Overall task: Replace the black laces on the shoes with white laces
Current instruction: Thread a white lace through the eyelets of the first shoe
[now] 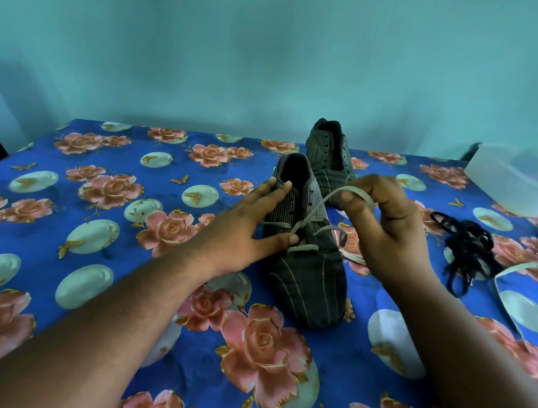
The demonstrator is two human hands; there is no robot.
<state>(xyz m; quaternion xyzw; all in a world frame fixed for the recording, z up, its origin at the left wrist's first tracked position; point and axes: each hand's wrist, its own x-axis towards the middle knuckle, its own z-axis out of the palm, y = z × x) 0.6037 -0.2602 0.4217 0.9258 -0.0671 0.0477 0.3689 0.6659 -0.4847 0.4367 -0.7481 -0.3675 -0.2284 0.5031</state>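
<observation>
The right hand (390, 221) is pinching the flat white lace (315, 206) (woven tape) while the left hand (254, 228), fingers spread, is steadying the striped fabric shoe (307, 276).

Dim teal cast, wide-angle edge warp

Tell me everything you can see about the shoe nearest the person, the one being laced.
The near shoe is dark grey with thin pale stripes, seemingly fabric, upright on the blue floral cloth, toe toward the person. A white lace crosses its lower eyelets; the upper eyelets look empty. The left hand rests on its side, fingers at the collar and thumb by the lace. The right hand pinches a lace end, raised to the right. A second shoe stands just behind it.
</observation>
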